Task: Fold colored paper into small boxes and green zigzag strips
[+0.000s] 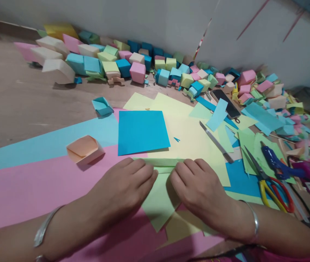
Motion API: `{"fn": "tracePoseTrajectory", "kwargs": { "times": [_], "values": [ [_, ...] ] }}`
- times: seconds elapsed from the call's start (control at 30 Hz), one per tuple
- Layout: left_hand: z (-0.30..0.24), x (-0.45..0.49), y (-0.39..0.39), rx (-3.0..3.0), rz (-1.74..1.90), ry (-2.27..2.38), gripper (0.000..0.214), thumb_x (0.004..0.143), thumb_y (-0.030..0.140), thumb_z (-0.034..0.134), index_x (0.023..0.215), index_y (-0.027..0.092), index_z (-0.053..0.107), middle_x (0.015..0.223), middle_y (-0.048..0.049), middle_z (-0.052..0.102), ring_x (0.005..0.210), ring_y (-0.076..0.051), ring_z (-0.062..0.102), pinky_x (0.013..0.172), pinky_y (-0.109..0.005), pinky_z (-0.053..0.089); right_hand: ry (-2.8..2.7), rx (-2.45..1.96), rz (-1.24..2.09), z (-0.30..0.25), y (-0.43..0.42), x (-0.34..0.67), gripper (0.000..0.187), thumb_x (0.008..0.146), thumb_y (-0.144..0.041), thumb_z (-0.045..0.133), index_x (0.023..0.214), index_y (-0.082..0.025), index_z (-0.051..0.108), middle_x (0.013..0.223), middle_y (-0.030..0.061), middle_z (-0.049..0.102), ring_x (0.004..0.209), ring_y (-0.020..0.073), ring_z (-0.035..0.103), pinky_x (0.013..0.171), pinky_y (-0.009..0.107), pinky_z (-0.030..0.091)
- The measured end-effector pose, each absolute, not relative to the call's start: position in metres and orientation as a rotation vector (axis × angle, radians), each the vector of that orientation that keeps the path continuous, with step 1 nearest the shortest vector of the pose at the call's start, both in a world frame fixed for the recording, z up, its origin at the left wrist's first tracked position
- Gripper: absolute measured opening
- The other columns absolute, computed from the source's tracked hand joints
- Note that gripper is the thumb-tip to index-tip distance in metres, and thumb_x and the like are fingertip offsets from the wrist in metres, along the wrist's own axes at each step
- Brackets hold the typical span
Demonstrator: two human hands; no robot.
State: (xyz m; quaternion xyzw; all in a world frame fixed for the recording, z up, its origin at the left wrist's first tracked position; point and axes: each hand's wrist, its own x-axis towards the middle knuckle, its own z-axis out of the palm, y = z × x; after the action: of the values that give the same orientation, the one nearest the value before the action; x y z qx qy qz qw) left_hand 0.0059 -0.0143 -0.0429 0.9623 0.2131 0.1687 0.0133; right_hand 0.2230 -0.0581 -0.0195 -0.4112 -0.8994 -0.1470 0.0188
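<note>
A folded strip of light green paper (165, 162) runs between my two hands. My left hand (131, 178) is closed on its left end, with the fingers curled and the thumb along the near edge. At the other end my right hand (195, 182) grips it the same way. Below the strip, more light green paper (157, 209) lies on the sheets; whether it is the same piece I cannot tell. Just beyond my hands rests a flat blue paper square (144, 131). An open peach paper box (85, 150) sits to the left, with a small light blue paper box (102, 106) farther back.
Large pink (45, 185) and light blue sheets (62, 136) spread leftward. On the right lie a craft knife (216, 141), scissors (269, 182), a blue glue gun (277, 163) and a phone (226, 103). Many folded paper boxes (137, 72) line the wall.
</note>
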Motion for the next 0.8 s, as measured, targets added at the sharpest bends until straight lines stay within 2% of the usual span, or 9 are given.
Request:
{"fn": "tracePoseTrajectory", "kwargs": {
  "times": [0.07,0.13,0.23,0.3,0.4,0.47,0.57,0.67,0.8],
  "values": [
    [-0.044,0.006,-0.017,3.057,0.517,0.651,0.022,0.092,0.008,0.044,0.085,0.014,0.064,0.076,-0.0047,0.06,0.07,-0.021,0.05,0.06,-0.036,0.033,-2.817,-1.308,-0.477,-0.021,-0.062,0.221,0.012,0.084,-0.009,0.051,0.087,-0.017,0.06,0.074,0.0041,0.056,0.068,0.0205,0.045,0.061,0.036,0.028],
    [-0.044,0.006,-0.02,3.097,0.523,0.651,0.019,0.09,0.008,0.047,0.085,0.013,0.064,0.078,-0.0049,0.061,0.072,-0.022,0.051,0.06,-0.036,0.033,-2.802,-1.311,-0.512,-0.023,-0.068,0.219,0.017,0.086,-0.009,0.051,0.096,-0.013,0.064,0.085,0.0078,0.063,0.082,0.0246,0.052,0.071,0.04,0.036],
    [-0.044,0.007,-0.021,3.125,0.483,0.661,0.015,0.089,0.009,0.051,0.086,0.014,0.064,0.08,-0.0044,0.062,0.072,-0.021,0.051,0.06,-0.036,0.032,-2.763,-1.323,-0.526,-0.026,-0.077,0.217,0.022,0.086,-0.007,0.051,0.099,-0.01,0.068,0.098,0.0124,0.067,0.103,0.0315,0.053,0.088,0.05,0.038],
    [-0.044,0.008,-0.02,3.137,0.438,0.654,0.015,0.089,0.01,0.051,0.091,0.015,0.065,0.08,-0.0037,0.063,0.07,-0.021,0.051,0.06,-0.036,0.032,-2.757,-1.348,-0.531,-0.027,-0.081,0.215,0.025,0.085,-0.006,0.051,0.102,-0.007,0.07,0.1,0.0134,0.067,0.104,0.0321,0.053,0.092,0.052,0.038],
    [-0.044,0.009,-0.019,3.154,0.422,0.664,0.024,0.092,0.013,0.049,0.112,0.015,0.063,0.085,-0.0028,0.065,0.073,-0.021,0.053,0.061,-0.037,0.032,-2.762,-1.361,-0.551,-0.027,-0.083,0.214,0.031,0.085,-0.006,0.05,0.108,-0.003,0.07,0.098,0.0152,0.068,0.1,0.0326,0.054,0.094,0.054,0.039],
    [-0.044,0.01,-0.02,3.153,0.416,0.69,0.029,0.094,0.019,0.05,0.122,0.016,0.059,0.088,-0.0023,0.066,0.075,-0.021,0.054,0.061,-0.037,0.031,-2.784,-1.36,-0.57,-0.027,-0.084,0.214,0.029,0.083,-0.006,0.051,0.103,-0.001,0.072,0.095,0.017,0.069,0.096,0.0332,0.055,0.094,0.056,0.039],
    [-0.043,0.011,-0.02,3.125,0.383,0.722,0.028,0.094,0.023,0.053,0.12,0.018,0.061,0.087,-0.001,0.066,0.076,-0.021,0.054,0.062,-0.037,0.03,-2.831,-1.368,-0.617,-0.027,-0.085,0.213,0.024,0.079,-0.005,0.053,0.09,-0.002,0.074,0.091,0.0195,0.069,0.088,0.033,0.056,0.091,0.057,0.039],
    [-0.042,0.012,-0.02,3.106,0.364,0.728,0.027,0.094,0.024,0.055,0.12,0.019,0.061,0.088,-0.0003,0.066,0.076,-0.02,0.054,0.063,-0.037,0.029,-2.852,-1.38,-0.65,-0.027,-0.087,0.213,0.023,0.077,-0.005,0.053,0.084,-0.003,0.074,0.091,0.0208,0.069,0.085,0.0332,0.057,0.088,0.057,0.04],
    [-0.043,0.013,-0.019,3.109,0.358,0.728,0.028,0.094,0.025,0.056,0.12,0.02,0.061,0.087,-0.0008,0.065,0.078,-0.02,0.052,0.062,-0.036,0.026,-2.791,-1.497,-0.694,-0.023,-0.087,0.213,0.02,0.075,-0.002,0.052,0.069,-0.008,0.07,0.075,0.0169,0.067,0.076,0.0286,0.054,0.085,0.052,0.042]
  ]
}}
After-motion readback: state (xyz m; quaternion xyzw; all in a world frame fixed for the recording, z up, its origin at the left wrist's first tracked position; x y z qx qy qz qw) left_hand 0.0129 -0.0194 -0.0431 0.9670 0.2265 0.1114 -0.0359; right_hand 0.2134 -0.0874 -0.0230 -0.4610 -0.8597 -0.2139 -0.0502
